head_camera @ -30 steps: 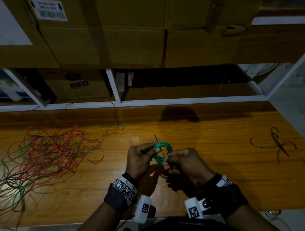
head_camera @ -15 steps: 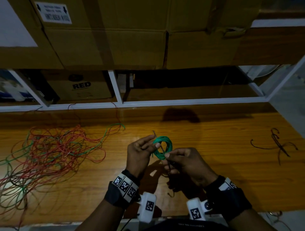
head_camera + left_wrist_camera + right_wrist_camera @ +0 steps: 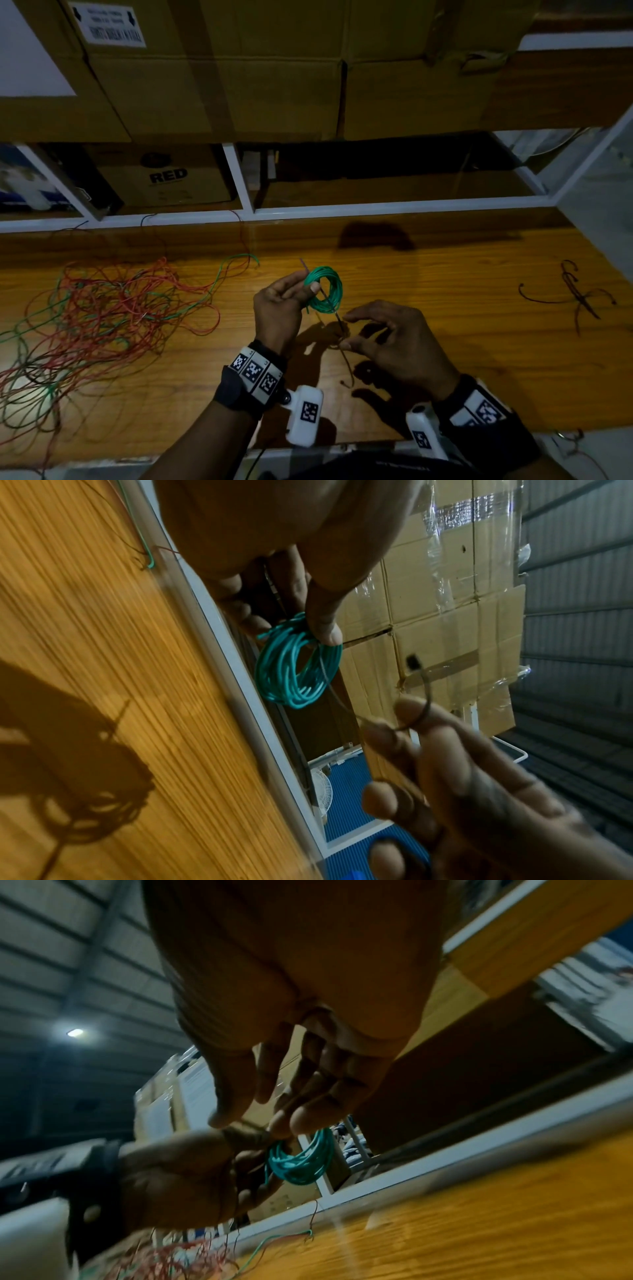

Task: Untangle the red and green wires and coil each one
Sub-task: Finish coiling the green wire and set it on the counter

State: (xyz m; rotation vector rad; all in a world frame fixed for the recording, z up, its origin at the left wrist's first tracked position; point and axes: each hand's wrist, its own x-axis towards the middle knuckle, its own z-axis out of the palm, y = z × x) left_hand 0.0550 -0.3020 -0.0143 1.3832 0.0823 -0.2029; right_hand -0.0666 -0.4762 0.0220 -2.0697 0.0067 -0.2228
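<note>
Green wire coil (image 3: 323, 290) is held above the wooden table (image 3: 462, 308), pinched at its left side between thumb and fingers of the left hand (image 3: 279, 308); it is raised a little higher than half a second ago, when both hands were closed together on it. The right hand (image 3: 394, 346) has been drawn back toward the body and spread — its fingers are loosely curved, and a thin dark tie (image 3: 416, 696) is seen looped across the fingertips (image 3: 411, 712), one strand running up through the coil. Whether that tie is actually pinched or merely draped cannot be told from these views. The change is read as a tie being pulled through to bind the finished green coil; one colour would then be nearly done. The tangle of red and green wires (image 3: 102, 315) lies well apart on the left of the table, not yet sorted — most of the task remains. A few dark ties (image 3: 575, 294) lie far right. Open table is available between the hands and either pile. Boundaries noted: the white shelf rail (image 3: 376, 207) behind the hands, cardboard boxes (image 3: 274, 68) above it, and the table's near edge just under the wrists.
</note>
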